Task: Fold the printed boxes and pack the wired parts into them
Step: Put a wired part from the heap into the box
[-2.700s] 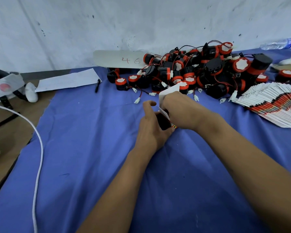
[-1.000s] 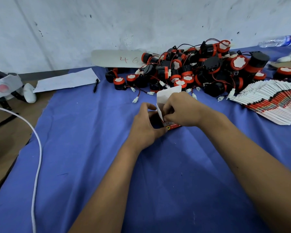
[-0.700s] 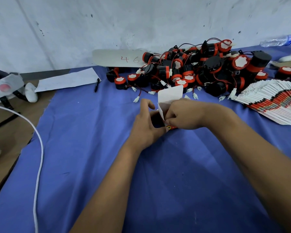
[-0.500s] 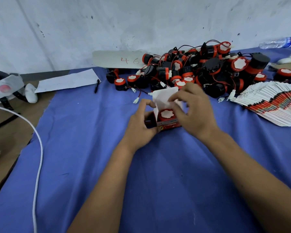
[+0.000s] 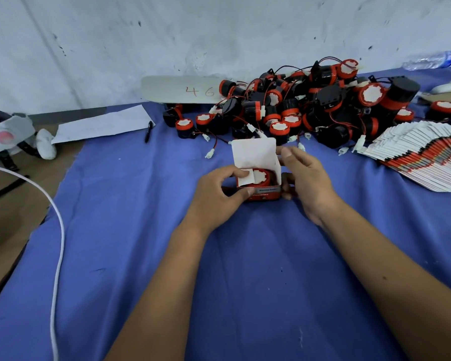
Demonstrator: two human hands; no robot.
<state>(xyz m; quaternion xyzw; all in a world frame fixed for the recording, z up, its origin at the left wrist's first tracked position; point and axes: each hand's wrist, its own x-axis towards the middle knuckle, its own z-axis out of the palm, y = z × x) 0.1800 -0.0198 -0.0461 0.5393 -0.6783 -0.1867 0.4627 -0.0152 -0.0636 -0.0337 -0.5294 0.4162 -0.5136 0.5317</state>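
While my left hand [image 5: 215, 194] pinches the printed box [image 5: 264, 192] at its near left corner, forefinger pressing a small white side flap down over the wired part [image 5: 262, 176] seated inside, my right hand [image 5: 305, 182] holds the box's right side, thumb low on the wall and fingers loosely spread by the upright white lid. Beyond the box lies the heap of red-and-black wired parts [image 5: 310, 105]; right of the box fans the stack of flat boxes [image 5: 425, 155], all on the blue cloth [image 5: 141, 230].
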